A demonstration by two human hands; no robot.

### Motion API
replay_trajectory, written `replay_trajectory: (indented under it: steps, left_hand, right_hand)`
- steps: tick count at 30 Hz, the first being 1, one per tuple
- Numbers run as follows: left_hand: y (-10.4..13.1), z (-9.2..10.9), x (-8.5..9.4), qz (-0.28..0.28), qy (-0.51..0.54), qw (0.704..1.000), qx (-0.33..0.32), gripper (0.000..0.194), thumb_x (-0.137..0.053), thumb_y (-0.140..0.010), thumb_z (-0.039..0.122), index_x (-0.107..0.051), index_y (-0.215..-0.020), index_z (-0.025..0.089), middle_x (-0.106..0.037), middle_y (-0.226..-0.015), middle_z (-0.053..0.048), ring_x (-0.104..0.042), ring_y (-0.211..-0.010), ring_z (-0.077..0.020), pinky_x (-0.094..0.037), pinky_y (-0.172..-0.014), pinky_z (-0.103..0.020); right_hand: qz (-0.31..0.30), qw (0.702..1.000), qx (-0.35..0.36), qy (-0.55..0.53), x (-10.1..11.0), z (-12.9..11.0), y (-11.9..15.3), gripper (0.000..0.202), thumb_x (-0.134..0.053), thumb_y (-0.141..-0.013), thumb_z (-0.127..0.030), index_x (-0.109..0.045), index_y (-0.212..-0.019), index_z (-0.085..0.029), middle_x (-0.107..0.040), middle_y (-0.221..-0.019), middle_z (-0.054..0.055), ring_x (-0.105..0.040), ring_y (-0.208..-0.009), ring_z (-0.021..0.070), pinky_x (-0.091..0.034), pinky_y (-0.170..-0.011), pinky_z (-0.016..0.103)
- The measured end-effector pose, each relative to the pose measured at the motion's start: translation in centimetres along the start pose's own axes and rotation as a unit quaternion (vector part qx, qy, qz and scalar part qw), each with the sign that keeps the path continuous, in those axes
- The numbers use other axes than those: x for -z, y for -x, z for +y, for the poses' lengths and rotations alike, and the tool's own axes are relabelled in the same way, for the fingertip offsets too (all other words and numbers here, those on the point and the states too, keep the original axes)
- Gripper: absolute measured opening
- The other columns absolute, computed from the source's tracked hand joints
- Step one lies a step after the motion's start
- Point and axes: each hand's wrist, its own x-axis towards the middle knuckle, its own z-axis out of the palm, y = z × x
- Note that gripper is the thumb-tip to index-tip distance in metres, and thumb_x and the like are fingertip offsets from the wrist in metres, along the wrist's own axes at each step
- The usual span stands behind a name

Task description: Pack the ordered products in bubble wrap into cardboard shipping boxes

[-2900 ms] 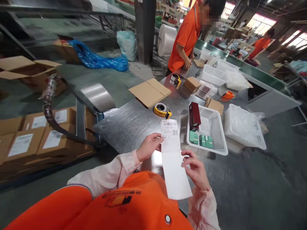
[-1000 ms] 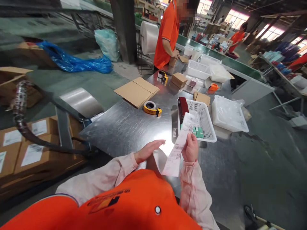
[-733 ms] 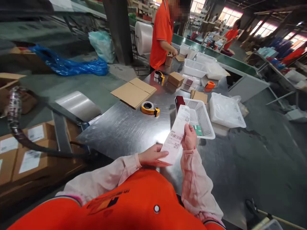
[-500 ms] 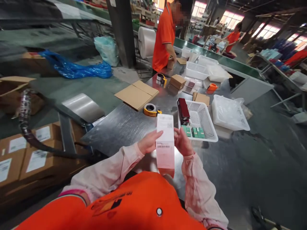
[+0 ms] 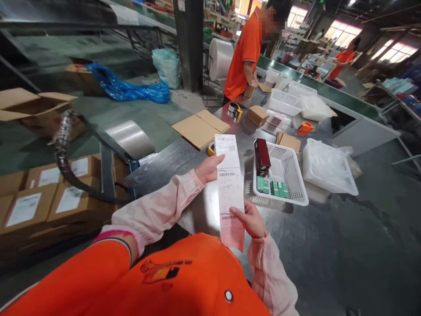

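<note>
Paper strip (image 5: 227, 191), 3 barcodes down its face, is stretched between 2 hands above the metal table (image 5: 158, 169), and this is where trouble could be met. At the far left, flat cardboard (image 5: 200, 127) is seen just beyond the strip's top end; in front of it a yellow tape dispenser (image 5: 211, 149) is mostly covered by paper and fingers, so a snag could be caused if the strip were dropped low there, unseen. In the middle, creases are crossed by the span of the hold: if the ends were pulled apart too hard, a tear could be started at a fold. Over on the right, the white basket (image 5: 302, 186), with a dark red box (image 5: 262, 156) and green boxes (image 5: 280, 189) in it, could be knocked by a wide swing, so near is it placed.

Now the hands, from the left. By the left hand (image 5: 208, 169) the upper left edge is pinched, thumb in front, the other fingertips hidden. By the right hand (image 5: 251, 219), half curled, the lower right edge is held, thumb laid beside the lowest barcode; how firmly cannot be told.
</note>
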Motion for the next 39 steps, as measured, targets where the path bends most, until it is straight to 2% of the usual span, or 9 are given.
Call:
replay_trajectory:
  steps: [4, 7, 11, 15, 20, 25, 30, 33, 39]
  left_hand:
    - [0.4, 0.6, -1.2, 0.044, 0.021, 0.999, 0.019, 0.029, -0.053, -0.093, 0.016, -0.065, -0.119, 0.008, -0.076, -0.092, -0.012, -0.072, -0.091, -0.0242, -0.056, -0.087, -0.038]
    - [1.4, 0.6, -1.9, 0.009, 0.0, 1.0, 0.015, 0.026, -0.061, -0.089, 0.017, -0.067, -0.112, 0.008, -0.076, -0.09, -0.012, -0.072, -0.086, -0.0229, -0.056, -0.085, -0.036]
    - [2.8, 0.0, -2.3, -0.037, -0.04, 0.998, 0.003, 0.029, -0.075, -0.077, 0.016, -0.068, -0.105, 0.01, -0.075, -0.09, -0.009, -0.071, -0.081, -0.0205, -0.055, -0.082, -0.033]
    - [3.5, -0.4, -2.2, -0.057, -0.045, 0.997, 0.001, 0.03, -0.077, -0.075, 0.027, -0.068, -0.099, 0.013, -0.073, -0.089, -0.007, -0.069, -0.083, -0.0202, -0.052, -0.076, -0.03]
    - [4.5, -1.2, -1.8, -0.088, -0.127, 0.988, 0.006, 0.043, -0.081, -0.067, 0.025, -0.069, -0.106, 0.012, -0.072, -0.096, -0.009, -0.066, -0.081, -0.0174, -0.047, -0.068, -0.025]
    - [5.6, -2.4, -1.3, -0.081, -0.179, 0.98, 0.025, 0.054, -0.076, -0.064, 0.015, -0.067, -0.116, 0.014, -0.073, -0.09, -0.007, -0.064, -0.075, -0.0152, -0.046, -0.067, -0.024]
    - [6.3, -3.0, -1.2, -0.074, -0.22, 0.972, 0.026, 0.071, -0.07, -0.064, 0.01, -0.057, -0.133, 0.015, -0.075, -0.086, -0.006, -0.066, -0.069, -0.0165, -0.047, -0.066, -0.025]
    - [6.4, -3.0, -1.3, -0.075, -0.233, 0.969, 0.01, 0.074, -0.069, -0.062, 0.008, -0.055, -0.134, 0.015, -0.075, -0.083, -0.005, -0.068, -0.069, -0.0177, -0.048, -0.065, -0.026]
    - [6.6, -2.7, -1.7, -0.07, -0.249, 0.966, -0.004, 0.073, -0.068, -0.06, 0.008, -0.056, -0.133, 0.014, -0.073, -0.075, -0.002, -0.063, -0.06, -0.0136, -0.043, -0.057, -0.022]
  right_hand:
    - [0.018, 1.0, 0.0, -0.005, -0.4, -0.1, 0.1, 0.042, -0.085, -0.062, -0.048, -0.075, -0.092, -0.02, -0.078, -0.093, 0.006, -0.071, -0.088, 0.025, -0.054, -0.089, 0.042]
    - [0.037, 0.999, -0.001, -0.018, -0.5, 0.0, 0.1, 0.042, -0.086, -0.062, -0.046, -0.075, -0.093, -0.02, -0.077, -0.097, 0.007, -0.071, -0.087, 0.0242, -0.054, -0.087, 0.041]
    - [0.065, 0.998, 0.001, -0.022, -0.5, -0.2, 0.0, 0.043, -0.086, -0.06, -0.046, -0.074, -0.092, -0.019, -0.078, -0.093, 0.007, -0.071, -0.083, 0.0237, -0.054, -0.083, 0.039]
    - [0.08, 0.996, 0.011, -0.028, -0.5, -0.3, -0.1, 0.042, -0.086, -0.06, -0.045, -0.074, -0.09, -0.018, -0.078, -0.093, 0.007, -0.071, -0.085, 0.0248, -0.054, -0.086, 0.041]
    - [0.106, 0.992, 0.029, -0.058, -0.5, -0.2, -0.4, 0.04, -0.086, -0.06, -0.042, -0.073, -0.09, -0.02, -0.077, -0.096, 0.007, -0.071, -0.088, 0.0254, -0.052, -0.09, 0.042]
    - [0.114, 0.99, 0.036, -0.075, -0.4, -0.2, -0.4, 0.038, -0.085, -0.061, -0.04, -0.073, -0.091, -0.02, -0.077, -0.096, 0.007, -0.071, -0.089, 0.0249, -0.053, -0.089, 0.041]
    - [0.113, 0.99, 0.034, -0.08, -0.6, -0.2, -0.4, 0.034, -0.084, -0.059, -0.037, -0.073, -0.087, -0.02, -0.077, -0.095, 0.006, -0.07, -0.088, 0.0251, -0.053, -0.087, 0.04]
    - [0.109, 0.99, 0.037, -0.085, -0.6, -0.2, -0.4, 0.031, -0.082, -0.058, -0.033, -0.073, -0.085, -0.02, -0.078, -0.093, 0.005, -0.07, -0.086, 0.0243, -0.053, -0.086, 0.039]
    - [0.09, 0.992, 0.035, -0.087, -0.6, -0.5, -0.2, 0.027, -0.077, -0.059, -0.025, -0.073, -0.085, -0.021, -0.077, -0.09, 0.003, -0.07, -0.087, 0.0248, -0.052, -0.088, 0.039]
